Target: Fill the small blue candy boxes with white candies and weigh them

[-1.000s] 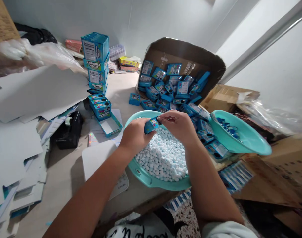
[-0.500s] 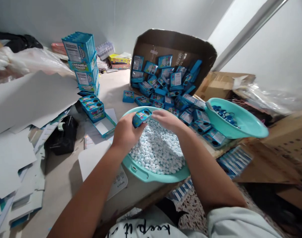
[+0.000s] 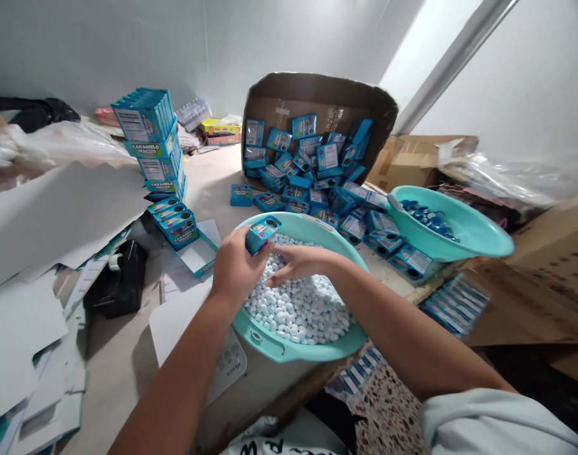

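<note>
My left hand (image 3: 236, 265) is closed around a small blue candy box (image 3: 263, 234), tilted over the left side of a turquoise basin (image 3: 350, 243). Small white and pale-blue candies (image 3: 293, 316) fill much of the basin. Just above these candies is my right hand (image 3: 301, 260), its fingers stretched leftward and the thumb apart from them. Its fingertips lie close beneath the box, partly hidden behind my left hand. No candy is visible in the right hand.
Behind the basin, a tipped carton (image 3: 317, 95) spills blue boxes. A second turquoise basin (image 3: 483, 240) with blue pieces stands right. At left are stacked display boxes (image 3: 149, 120), an open display tray (image 3: 198, 253), a black tape dispenser (image 3: 116, 278) and cardboard sheets (image 3: 47, 208). A white scale (image 3: 175, 322) sits beside the basin.
My right hand has moved left and down, from the basin's far side to just below the box. The thumb now shows apart from the fingers. My left hand still holds the box.
</note>
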